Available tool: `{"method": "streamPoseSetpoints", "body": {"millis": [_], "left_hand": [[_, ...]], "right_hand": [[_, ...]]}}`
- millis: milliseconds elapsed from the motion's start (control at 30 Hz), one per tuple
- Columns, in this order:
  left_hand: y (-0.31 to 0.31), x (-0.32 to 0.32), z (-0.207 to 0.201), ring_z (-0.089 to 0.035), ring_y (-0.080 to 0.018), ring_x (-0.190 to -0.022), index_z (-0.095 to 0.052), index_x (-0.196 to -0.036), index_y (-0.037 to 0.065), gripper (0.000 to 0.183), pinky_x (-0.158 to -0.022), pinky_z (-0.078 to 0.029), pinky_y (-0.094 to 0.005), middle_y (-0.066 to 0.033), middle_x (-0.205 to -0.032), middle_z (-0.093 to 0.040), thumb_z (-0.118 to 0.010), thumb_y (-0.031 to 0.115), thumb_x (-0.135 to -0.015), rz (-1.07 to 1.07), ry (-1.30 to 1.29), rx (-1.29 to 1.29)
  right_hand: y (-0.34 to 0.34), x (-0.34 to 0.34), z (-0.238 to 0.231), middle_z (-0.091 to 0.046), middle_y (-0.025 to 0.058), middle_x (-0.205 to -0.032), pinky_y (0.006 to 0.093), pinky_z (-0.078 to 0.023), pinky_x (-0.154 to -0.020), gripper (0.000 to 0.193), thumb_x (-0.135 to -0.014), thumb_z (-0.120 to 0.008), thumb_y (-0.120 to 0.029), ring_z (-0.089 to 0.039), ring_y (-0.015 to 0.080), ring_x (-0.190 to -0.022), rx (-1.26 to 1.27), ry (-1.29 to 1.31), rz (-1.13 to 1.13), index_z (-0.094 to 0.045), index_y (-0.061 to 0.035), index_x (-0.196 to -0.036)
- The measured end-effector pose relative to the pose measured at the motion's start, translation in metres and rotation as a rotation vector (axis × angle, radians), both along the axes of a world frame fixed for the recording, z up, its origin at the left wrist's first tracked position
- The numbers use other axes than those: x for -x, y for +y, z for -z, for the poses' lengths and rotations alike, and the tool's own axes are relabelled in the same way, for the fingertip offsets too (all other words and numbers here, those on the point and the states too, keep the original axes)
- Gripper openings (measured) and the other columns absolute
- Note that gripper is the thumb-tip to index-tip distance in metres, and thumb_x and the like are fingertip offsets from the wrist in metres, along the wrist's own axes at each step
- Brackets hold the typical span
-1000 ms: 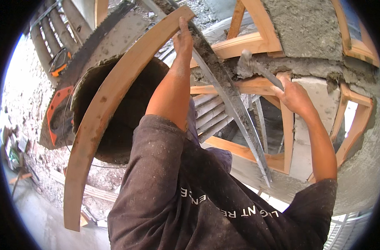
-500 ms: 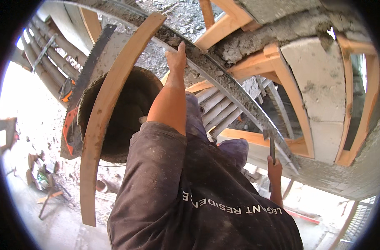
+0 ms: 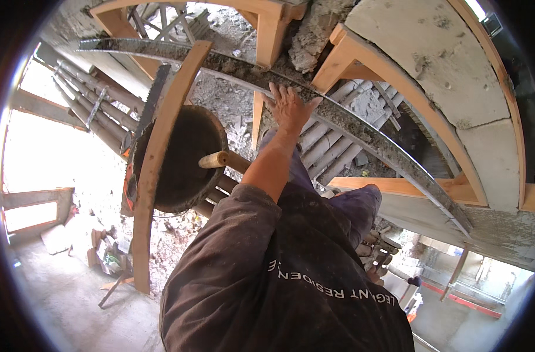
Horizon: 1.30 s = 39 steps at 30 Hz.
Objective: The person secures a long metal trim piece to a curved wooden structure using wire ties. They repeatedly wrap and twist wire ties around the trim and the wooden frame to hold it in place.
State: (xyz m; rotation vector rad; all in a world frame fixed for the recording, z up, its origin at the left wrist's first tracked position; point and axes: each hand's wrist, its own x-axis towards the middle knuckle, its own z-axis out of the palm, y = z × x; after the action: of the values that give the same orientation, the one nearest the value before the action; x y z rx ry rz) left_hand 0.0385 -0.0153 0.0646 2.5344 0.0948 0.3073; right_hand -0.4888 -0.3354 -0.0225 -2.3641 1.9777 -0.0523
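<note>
My left hand (image 3: 291, 108) is open, its fingers spread over the near edge of a long curved metal channel (image 3: 361, 128) caked with mortar. It appears to rest on that edge. My right hand (image 3: 375, 276) is low beside my body, partly hidden by my shirt. Its fingers look closed round a dark metal-shafted tool (image 3: 386, 259), whose kind I cannot make out. To the left, a curved wooden board (image 3: 156, 155) lies across a dark bucket (image 3: 217, 132). A round wooden handle (image 3: 213, 159) sticks out of the bucket. Behind the board is a handsaw (image 3: 152, 97).
Arched wooden frames (image 3: 396, 82) stand against a pale block wall (image 3: 426, 56) at the far right. Bamboo poles (image 3: 106, 105) lean at the left. Scraps and rubble (image 3: 109, 249) lie on the floor; bamboo slats (image 3: 329, 146) show beyond the channel.
My left hand has moved right along the channel and spread its fingers. My right hand has dropped with the tool, away from the channel. The view has shifted.
</note>
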Motion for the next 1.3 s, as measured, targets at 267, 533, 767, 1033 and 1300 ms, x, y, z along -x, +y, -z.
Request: {"method": "streamPoseSetpoints", "body": {"millis": [267,533,767,1033,1300], "left_hand": [[-0.008,-0.026,0.02,-0.053,-0.0278,-0.098,-0.06,-0.092,0.01,0.022,-0.095,-0.025,-0.0551,-0.0078,-0.093,-0.059,-0.051,0.028,-0.082,-0.032,-0.055,0.083],[0.095,-0.123,-0.049,-0.06,-0.0211,-0.077,-0.059,-0.103,0.012,0.025,-0.063,-0.047,-0.0328,-0.0085,-0.085,-0.063,-0.056,0.016,-0.079,0.417,-0.112,-0.737],[0.078,-0.08,-0.065,-0.057,-0.0092,-0.073,-0.062,-0.097,0.005,0.029,-0.054,-0.045,-0.0232,-0.0036,-0.082,-0.063,-0.059,0.029,-0.082,0.154,0.246,1.145],[0.024,0.005,0.001,-0.043,-0.0292,-0.115,-0.035,-0.127,-0.004,0.066,-0.095,-0.034,-0.0389,-0.0233,-0.122,-0.044,-0.061,0.036,-0.081,-0.229,-0.436,0.425],[0.039,-0.017,0.026,-0.053,-0.0284,-0.098,-0.039,-0.115,-0.004,0.059,-0.078,-0.048,-0.038,-0.018,-0.109,-0.049,-0.063,0.036,-0.079,-0.366,0.226,1.464]], "right_hand": [[0.018,0.002,0.019,-0.055,0.03,-0.095,0.0499,-0.04,-0.076,0.057,-0.08,-0.055,-0.043,-0.053,0.0445,-0.089,-0.186,-0.126,0.102,-0.048,0.0087,-0.101],[0.031,-0.009,-0.003,-0.052,0.0316,-0.103,0.0471,-0.039,-0.081,0.052,-0.084,-0.052,-0.032,-0.051,0.0448,-0.096,-0.309,-0.256,0.093,-0.043,0.0123,-0.11],[0.021,0.003,0.024,-0.055,0.0268,-0.106,0.0461,-0.041,-0.08,0.061,-0.081,-0.053,-0.044,-0.053,0.0402,-0.099,-0.258,-0.16,0.166,-0.042,-0.0001,-0.122],[0.017,-0.01,0.021,-0.055,0.0264,-0.106,0.0461,-0.041,-0.08,0.061,-0.08,-0.054,-0.044,-0.053,0.0398,-0.099,-0.251,-0.144,0.101,-0.041,-0.0024,-0.123],[0.003,-0.041,0.017,-0.055,0.026,-0.106,0.0461,-0.041,-0.08,0.062,-0.079,-0.055,-0.044,-0.053,0.0393,-0.099,-0.248,-0.084,0.074,-0.04,-0.0046,-0.124]]}}
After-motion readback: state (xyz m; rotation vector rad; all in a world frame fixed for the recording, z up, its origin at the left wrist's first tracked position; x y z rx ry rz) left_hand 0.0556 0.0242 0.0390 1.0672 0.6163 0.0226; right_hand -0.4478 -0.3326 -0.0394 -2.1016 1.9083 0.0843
